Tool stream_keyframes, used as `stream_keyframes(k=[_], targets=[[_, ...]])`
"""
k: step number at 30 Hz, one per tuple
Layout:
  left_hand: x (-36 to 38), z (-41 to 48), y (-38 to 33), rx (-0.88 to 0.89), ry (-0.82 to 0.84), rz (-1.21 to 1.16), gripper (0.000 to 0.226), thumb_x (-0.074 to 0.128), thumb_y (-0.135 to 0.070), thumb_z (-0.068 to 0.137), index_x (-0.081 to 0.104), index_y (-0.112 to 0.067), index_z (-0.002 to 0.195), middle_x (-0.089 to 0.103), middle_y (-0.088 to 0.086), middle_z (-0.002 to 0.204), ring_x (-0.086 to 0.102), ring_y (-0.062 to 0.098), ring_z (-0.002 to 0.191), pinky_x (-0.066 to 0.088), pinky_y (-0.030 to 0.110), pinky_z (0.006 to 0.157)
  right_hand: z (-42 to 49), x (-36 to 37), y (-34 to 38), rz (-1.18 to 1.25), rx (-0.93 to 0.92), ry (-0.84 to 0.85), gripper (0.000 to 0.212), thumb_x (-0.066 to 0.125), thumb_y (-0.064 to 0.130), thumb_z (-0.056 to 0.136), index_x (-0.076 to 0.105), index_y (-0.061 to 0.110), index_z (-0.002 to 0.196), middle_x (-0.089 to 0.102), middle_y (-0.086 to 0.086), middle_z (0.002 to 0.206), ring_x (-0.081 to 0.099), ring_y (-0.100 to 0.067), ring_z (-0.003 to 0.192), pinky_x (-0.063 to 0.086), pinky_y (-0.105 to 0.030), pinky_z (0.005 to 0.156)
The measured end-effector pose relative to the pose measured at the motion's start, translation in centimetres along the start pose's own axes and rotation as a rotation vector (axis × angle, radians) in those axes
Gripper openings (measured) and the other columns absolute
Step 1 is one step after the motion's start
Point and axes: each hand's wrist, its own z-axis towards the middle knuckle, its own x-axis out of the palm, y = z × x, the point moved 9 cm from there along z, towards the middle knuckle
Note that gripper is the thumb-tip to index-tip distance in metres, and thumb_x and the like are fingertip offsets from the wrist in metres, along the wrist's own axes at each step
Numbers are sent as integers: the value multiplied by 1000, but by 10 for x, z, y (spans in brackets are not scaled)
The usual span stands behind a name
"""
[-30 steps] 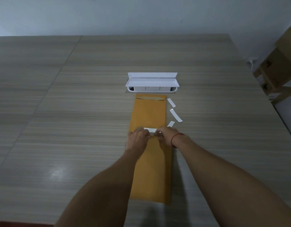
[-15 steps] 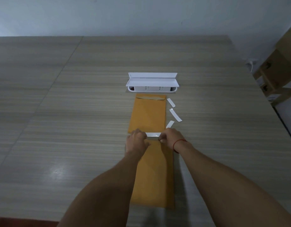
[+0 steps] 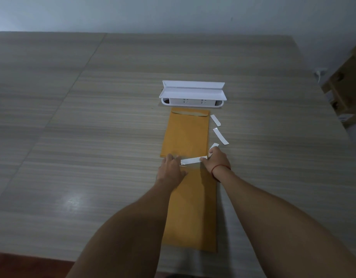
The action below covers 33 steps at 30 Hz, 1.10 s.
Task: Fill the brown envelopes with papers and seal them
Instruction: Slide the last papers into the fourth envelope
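My right hand [image 3: 217, 162] pinches the right end of a white strip [image 3: 193, 160], which lies across the top edge of the near brown envelope [image 3: 193, 209]. My left hand [image 3: 171, 169] rests at the strip's left end; if it pinches, I cannot tell. A second brown envelope [image 3: 186, 133] lies at 12 o'clock, with three loose strips [image 3: 220, 136] at its 3 o'clock and a white tray [image 3: 193, 95] beyond.

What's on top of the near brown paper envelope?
The left hand and right hand rest on the near brown paper envelope, holding a white paper strip between them. Its far edge beneath them is covered.
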Motion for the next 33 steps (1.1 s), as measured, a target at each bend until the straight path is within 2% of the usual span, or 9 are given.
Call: stream_keyframes(k=[8, 10, 13, 16, 20, 25, 28, 29, 33], targets=[[1, 2, 1, -9, 28, 3, 60, 64, -39, 87, 42, -17, 138, 41, 8, 130, 42, 27, 123, 45, 42, 100, 0, -7, 2, 14, 9, -42, 6, 59, 22, 91, 63, 17, 92, 68, -6, 106, 63, -28, 100, 47, -30, 78], [0, 2, 0, -15, 22, 8, 60, 65, -40, 87, 43, -16, 137, 41, 8, 129, 42, 27, 123, 45, 42, 100, 1, -19, 1, 85, 47, -97, 11, 56, 19, 91, 66, 16, 88, 68, -6, 101, 63, -30, 96, 46, -28, 72], [-1, 1, -2, -15, 13, 18, 60, 64, -39, 87, 42, -14, 137, 42, 8, 129, 42, 27, 123, 46, 43, 100, 3, -40, -18, 282, 203, -218, 18, 57, 16, 88, 71, 8, 94, 70, -10, 102, 66, -32, 93, 47, -28, 67], [-2, 0, -3, -17, 5, 33, 61, 64, -39, 88, 41, -14, 138, 41, 9, 130, 42, 28, 124, 45, 42, 99, 4, -49, -43, 441, 356, -280, 25, 59, 12, 88, 67, 2, 110, 68, -16, 114, 66, -35, 102, 47, -30, 73], [-6, -1, -6, -16, -21, 43, 60, 66, -38, 87, 43, -14, 136, 42, 8, 130, 44, 26, 123, 45, 42, 99, -1, -46, -55, 486, 399, -269, 28, 57, 5, 88, 57, -1, 116, 62, -18, 123, 62, -37, 109, 49, -34, 80], [-15, -3, -19, 80, -91, 100, 71, 70, -33, 83, 33, -20, 143, 36, 0, 144, 37, 24, 128, 38, 39, 103, -5, -42, -46, 447, 334, -241, 20, 59, 13, 90, 65, 7, 108, 67, -12, 116, 64, -33, 105, 45, -29, 75], [-16, -4, -21, 92, -94, 150, 75, 69, -37, 83, 31, -24, 146, 41, -4, 144, 35, 24, 130, 33, 38, 107, -4, -37, -31, 295, 210, -191, 21, 47, 10, 90, 61, 12, 74, 63, -13, 92, 59, -31, 82, 43, -28, 68], [-17, -5, -20, 82, -96, 166, 74, 69, -38, 83, 32, -25, 145, 44, -2, 141, 35, 24, 130, 32, 38, 108, -5, -33, -23, 241, 148, -158, 23, 45, 10, 90, 60, 11, 72, 63, -11, 92, 57, -29, 81, 45, -29, 69], [-25, -12, -21, 74, -176, 206, 57, 71, -37, 80, 49, -25, 132, 49, 2, 128, 38, 22, 124, 31, 35, 105, -12, -19, 4, 98, -78, -52, 23, 56, 18, 93, 67, 15, 113, 65, -3, 118, 61, -25, 111, 50, -37, 96]])
